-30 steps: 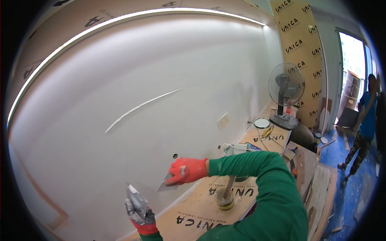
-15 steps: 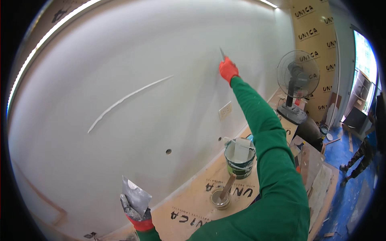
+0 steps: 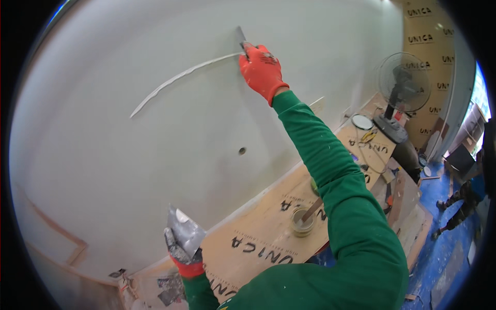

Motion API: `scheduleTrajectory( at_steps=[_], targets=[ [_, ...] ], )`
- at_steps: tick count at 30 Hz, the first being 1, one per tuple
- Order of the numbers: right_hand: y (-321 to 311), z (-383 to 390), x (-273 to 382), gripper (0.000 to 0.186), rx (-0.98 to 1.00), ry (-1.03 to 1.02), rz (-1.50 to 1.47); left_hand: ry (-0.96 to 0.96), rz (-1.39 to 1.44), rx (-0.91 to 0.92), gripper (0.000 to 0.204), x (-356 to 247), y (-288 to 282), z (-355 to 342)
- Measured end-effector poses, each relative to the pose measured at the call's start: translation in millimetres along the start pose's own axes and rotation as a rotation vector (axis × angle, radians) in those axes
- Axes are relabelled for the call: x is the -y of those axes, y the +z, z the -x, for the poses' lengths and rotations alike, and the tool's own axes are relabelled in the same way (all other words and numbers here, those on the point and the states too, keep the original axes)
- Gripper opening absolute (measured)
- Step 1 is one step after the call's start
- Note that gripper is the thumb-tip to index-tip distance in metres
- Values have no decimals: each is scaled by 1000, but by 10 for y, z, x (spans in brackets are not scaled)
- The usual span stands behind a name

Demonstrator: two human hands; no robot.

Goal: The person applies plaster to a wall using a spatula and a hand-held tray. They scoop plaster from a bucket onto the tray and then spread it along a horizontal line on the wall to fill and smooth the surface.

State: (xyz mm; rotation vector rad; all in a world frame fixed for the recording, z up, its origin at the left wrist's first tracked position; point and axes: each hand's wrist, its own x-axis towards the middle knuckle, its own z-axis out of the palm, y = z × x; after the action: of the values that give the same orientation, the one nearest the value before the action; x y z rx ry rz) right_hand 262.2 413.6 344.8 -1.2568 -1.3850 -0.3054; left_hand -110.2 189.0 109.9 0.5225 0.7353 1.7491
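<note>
The right hand, in a red glove, is curled firmly round a scraper, with no gap showing in the grip. The scraper's metal end points up, just above the right end of the streak; whether it touches the wall I cannot tell. The left hand, in a grey, red-cuffed glove, is well below the streak, its fingers bent about a broad blade tilted upward with a pale patch on it.

The work looks partway along: the streak is on the wall as one long white line, ragged at the edges, and does not look flattened. What is left shows only in part; the hole below the streak is unfilled.

Counting outward: two gloved hands, one scraper, one blade, one streak, one hole in sight. Below and right of the streak, on the board, is one tin with one stick leaning in it. Farther right of the streak come one socket, partly behind the sleeve, one round lid, one pair of pliers and one fan. Farthest right, one other person is above the blue floor, blurred near the rim.
</note>
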Motion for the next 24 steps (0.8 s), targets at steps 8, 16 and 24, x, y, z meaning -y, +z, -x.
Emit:
scheduleTrajectory(
  at_steps=[8, 16, 24],
  targets=[
    [643, 869, 1695, 29, 84, -251, -15, -78, 23, -44, 48, -530, -525, 347],
    [941, 1536, 2375, 45, 295, -603, 266, 176, -304, -59, 37, -563, -1275, 230],
    [32, 2458, 2146, 45, 430, -1034, -705, 245, -357, 447, 24, -588, -709, 53]
  ],
)
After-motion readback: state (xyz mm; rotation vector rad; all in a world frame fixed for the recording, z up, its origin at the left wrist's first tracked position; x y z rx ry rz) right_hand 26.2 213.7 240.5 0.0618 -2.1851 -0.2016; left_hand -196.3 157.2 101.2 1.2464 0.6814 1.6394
